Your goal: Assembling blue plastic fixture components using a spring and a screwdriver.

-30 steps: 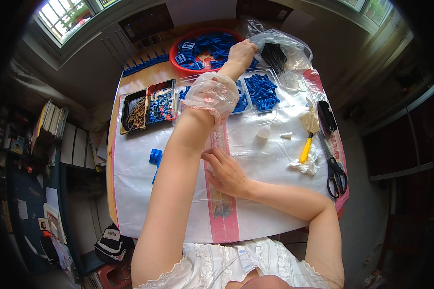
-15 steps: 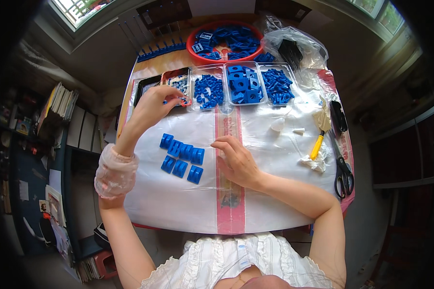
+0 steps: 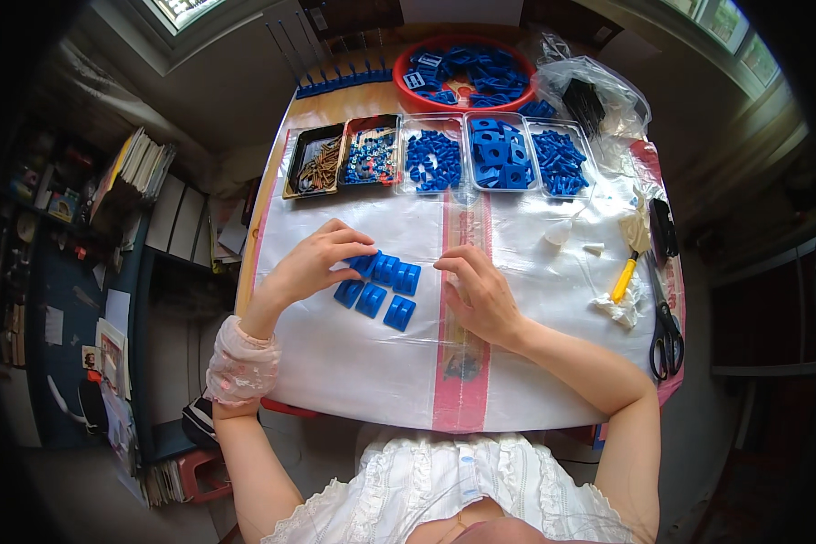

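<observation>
Several blue plastic blocks point(image 3: 400, 314) with raised curved ribs lie in two short rows on the silvery table cover. At the left end of the far row, my left hand point(image 3: 317, 260) reaches over a block, its thumb and fingertips drawn in around the block's edge. Whatever small thing is between those fingertips is hidden. My right hand point(image 3: 486, 304) rests on the cover just right of the rows, fingers loosely bent and apart, holding nothing.
Beyond the blocks stand a tray of screws point(image 3: 320, 165), a tray of small nuts point(image 3: 372, 156) and clear boxes of blue parts point(image 3: 433, 161). Behind is a red basin point(image 3: 399, 83). To the right lie a yellow-handled tool point(image 3: 622, 282) and black scissors point(image 3: 667, 344).
My left hand has moved from the small-nut tray back to the far row of blocks. The right hand stays beside the blocks. The whole view has shifted.
</observation>
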Motion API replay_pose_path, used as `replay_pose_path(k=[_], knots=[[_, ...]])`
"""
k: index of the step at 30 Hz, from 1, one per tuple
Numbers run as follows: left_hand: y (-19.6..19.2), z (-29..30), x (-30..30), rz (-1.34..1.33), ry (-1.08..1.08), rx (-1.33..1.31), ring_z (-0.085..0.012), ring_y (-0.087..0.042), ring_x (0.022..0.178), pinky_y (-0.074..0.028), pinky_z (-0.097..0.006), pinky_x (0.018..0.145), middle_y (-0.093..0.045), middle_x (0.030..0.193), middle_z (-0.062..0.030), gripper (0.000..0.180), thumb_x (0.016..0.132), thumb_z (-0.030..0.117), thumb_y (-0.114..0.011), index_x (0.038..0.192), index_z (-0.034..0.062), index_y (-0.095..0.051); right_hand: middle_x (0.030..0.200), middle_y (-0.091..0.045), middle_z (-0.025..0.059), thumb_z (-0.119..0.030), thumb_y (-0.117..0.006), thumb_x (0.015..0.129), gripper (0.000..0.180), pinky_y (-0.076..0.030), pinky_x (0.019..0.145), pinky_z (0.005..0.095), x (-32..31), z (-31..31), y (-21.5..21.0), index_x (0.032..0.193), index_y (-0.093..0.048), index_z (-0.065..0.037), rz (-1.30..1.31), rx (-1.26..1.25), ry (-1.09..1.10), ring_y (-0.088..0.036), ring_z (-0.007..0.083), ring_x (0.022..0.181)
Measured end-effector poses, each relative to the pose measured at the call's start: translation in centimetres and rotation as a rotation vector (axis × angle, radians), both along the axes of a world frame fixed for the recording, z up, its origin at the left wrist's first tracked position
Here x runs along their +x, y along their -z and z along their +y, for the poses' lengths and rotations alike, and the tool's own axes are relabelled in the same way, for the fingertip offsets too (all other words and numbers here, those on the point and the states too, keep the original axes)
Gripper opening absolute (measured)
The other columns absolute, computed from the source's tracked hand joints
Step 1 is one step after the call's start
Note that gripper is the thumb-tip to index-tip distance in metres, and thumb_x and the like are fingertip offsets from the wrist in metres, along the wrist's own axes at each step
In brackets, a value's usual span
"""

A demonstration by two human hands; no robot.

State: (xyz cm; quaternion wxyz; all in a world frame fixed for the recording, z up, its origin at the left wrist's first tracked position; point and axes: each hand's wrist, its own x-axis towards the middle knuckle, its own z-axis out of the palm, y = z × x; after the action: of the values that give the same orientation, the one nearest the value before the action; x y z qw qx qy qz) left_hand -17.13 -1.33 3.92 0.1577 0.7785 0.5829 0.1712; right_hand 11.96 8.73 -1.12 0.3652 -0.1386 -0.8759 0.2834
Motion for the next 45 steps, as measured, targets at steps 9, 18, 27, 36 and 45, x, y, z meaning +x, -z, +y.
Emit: replay_pose_path(k=[9, 18, 27, 36, 45], knots=[[-0.7, 0.4, 0.3, -0.189, -0.275, -0.006, -0.0169, -0.069, 0.092, -0.057, -0.03, 0.083, -0.076, 0.103, -0.005, 0.023, 0.091, 0.004, -0.072, 0.114, 0.0045, -0.074, 0.112, -0.059, 0.0126, 0.006, -0.069, 0.078, 0.037, -0.052, 0.086, 0.0412, 0.2, 0.2, 0.3, 0.113, -0.059, -0.004, -0.011, 0.019, -0.018, -0.061, 0.0326, 0.104], [1.5, -1.4, 5.4, -1.106, -0.224, -0.318, -0.0188, -0.072, 0.103, -0.059, -0.031, 0.094, -0.072, 0.111, -0.0089, 0.022, 0.103, 0.005, -0.06, 0.122, -0.0033, -0.065, 0.109, -0.062, 0.0142, -0.005, -0.077, 0.082, 0.043, -0.053, 0.083, 0.0422, 0.2, 0.0, 0.1, 0.12, -0.056, -0.004, 0.085, -0.08, -0.07, -0.063, 0.035, 0.1], [1.4, -0.6, 8.4, -1.143, -0.371, -0.493, -0.0146, -0.075, 0.08, -0.061, -0.021, 0.072, -0.076, 0.095, -0.0114, 0.026, 0.102, 0.016, -0.065, 0.122, -0.0018, -0.064, 0.099, -0.065, 0.0117, -0.012, -0.083, 0.078, 0.041, -0.052, 0.079, 0.0424, 0.8, 0.8, 0.8, 0.112, -0.06, -0.004, 0.05, -0.001, -0.136, -0.064, 0.0323, 0.092], [0.3, -0.1, 9.2, -0.972, -0.449, -0.526, -0.0114, -0.07, 0.056, -0.054, -0.019, 0.047, -0.071, 0.076, -0.0081, 0.036, 0.101, 0.012, -0.065, 0.131, -0.0001, -0.05, 0.116, -0.062, 0.0131, -0.016, -0.085, 0.077, 0.049, -0.052, 0.09, 0.0427, 0.5, 0.1, -0.6, 0.117, -0.06, -0.005, 0.018, -0.07, -0.332, -0.061, 0.0334, 0.108], [-0.7, 0.0, 10.1, -0.915, -0.423, -0.485, -0.0112, -0.068, 0.053, -0.051, -0.021, 0.045, -0.07, 0.076, -0.0093, 0.036, 0.102, 0.008, -0.059, 0.135, 0.0018, -0.046, 0.114, -0.062, 0.0136, -0.014, -0.085, 0.076, 0.046, -0.051, 0.09, 0.0431, 0.7, 0.5, 0.4, 0.11, -0.057, -0.005, 0.017, -0.153, -0.402, -0.062, 0.0342, 0.106]])
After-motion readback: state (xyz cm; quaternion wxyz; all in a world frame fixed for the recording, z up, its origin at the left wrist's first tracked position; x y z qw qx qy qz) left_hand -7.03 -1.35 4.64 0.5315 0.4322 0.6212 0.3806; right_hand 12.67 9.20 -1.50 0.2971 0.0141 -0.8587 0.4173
